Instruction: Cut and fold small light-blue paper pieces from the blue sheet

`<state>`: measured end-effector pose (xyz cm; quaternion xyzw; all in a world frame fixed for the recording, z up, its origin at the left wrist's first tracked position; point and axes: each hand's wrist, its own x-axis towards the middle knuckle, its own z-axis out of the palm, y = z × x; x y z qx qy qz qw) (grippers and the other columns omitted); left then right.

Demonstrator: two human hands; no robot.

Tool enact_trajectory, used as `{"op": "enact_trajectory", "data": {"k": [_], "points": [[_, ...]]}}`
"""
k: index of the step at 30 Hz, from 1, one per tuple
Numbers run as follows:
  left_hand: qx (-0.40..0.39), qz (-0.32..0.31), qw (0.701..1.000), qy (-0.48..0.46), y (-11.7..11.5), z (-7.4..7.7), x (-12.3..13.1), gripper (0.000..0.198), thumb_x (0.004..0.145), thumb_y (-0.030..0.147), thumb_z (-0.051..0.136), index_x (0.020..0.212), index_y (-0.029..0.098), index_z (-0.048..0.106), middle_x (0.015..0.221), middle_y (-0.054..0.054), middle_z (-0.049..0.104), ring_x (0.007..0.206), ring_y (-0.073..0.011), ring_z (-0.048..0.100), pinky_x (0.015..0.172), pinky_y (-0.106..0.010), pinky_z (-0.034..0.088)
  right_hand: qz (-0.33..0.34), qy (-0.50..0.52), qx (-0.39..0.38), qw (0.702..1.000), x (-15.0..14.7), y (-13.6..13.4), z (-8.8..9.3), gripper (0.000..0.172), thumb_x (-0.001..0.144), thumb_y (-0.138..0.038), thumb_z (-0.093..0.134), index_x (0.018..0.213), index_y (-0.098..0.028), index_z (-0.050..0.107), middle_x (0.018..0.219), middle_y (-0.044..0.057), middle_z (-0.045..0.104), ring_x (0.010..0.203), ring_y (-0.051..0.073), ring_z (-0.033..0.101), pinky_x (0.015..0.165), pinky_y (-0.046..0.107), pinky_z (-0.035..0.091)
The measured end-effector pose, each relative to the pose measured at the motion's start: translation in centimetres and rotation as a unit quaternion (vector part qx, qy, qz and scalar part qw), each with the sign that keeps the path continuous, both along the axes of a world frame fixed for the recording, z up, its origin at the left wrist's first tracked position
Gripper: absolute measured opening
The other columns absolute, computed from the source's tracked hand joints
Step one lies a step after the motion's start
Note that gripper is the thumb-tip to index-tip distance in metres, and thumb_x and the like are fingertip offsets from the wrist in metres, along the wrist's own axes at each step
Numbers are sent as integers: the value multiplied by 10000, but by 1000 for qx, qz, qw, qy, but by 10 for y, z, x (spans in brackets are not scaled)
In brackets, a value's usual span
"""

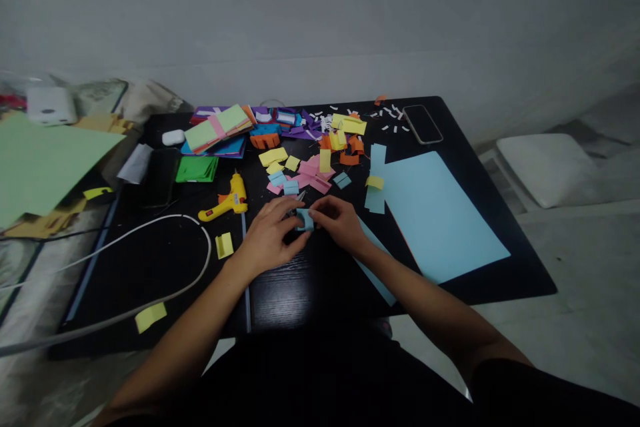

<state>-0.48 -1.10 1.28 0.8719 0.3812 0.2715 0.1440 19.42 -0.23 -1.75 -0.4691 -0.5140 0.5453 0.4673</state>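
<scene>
A small piece of light-blue paper [305, 219] is between my two hands, low over the black table. My left hand [274, 230] curls around its left side, thumb and fingers closed on it. My right hand [340, 217] pinches its right edge between thumb and fingertips. Scissor tips [301, 195] seem to poke out just behind my left fingers; the rest is hidden. Folded blue paper pieces [291, 187] and pink paper strips [316, 177] lie just beyond my hands. A blue paper strip [375, 257] lies partly under my right forearm.
A yellow glue gun [227, 202] lies left of my left hand, near a looping white cable [207, 250]. Large blue sheets [445, 220] cover the right side, below a phone [423, 125]. Stacked coloured paper [220, 130] and scraps [350, 123] line the back by the wall.
</scene>
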Motion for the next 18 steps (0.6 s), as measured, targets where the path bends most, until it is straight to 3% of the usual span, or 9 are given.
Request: {"op": "enact_trajectory", "data": {"k": [6, 13, 18], "points": [[28, 78, 997, -5, 0, -5, 4, 157, 886, 309, 721, 1001, 210, 683, 1374, -139, 607, 1330, -349, 515, 1096, -568, 443, -14, 69, -53, 996, -1, 1, -8, 339, 713, -385, 842, 930, -209, 650, 829, 2, 702, 714, 165, 710, 737, 346, 641], [27, 103, 992, -64, 1, -12, 6, 42, 924, 219, 674, 960, 212, 654, 1330, -111, 624, 1280, -288, 539, 1102, -518, 441, 14, 117, -101, 988, -5, -3, -6, 380, 673, -375, 894, 940, -195, 694, 856, 12, 731, 797, 183, 749, 818, 396, 675], [41, 106, 990, -87, 2, -13, 7, 17, 931, 195, 661, 936, 208, 671, 1275, -97, 654, 1231, -266, 572, 1072, -486, 464, 17, 134, -148, 980, -6, -4, -3, 411, 643, -411, 912, 881, -160, 691, 807, 33, 757, 767, 204, 779, 760, 364, 675]]}}
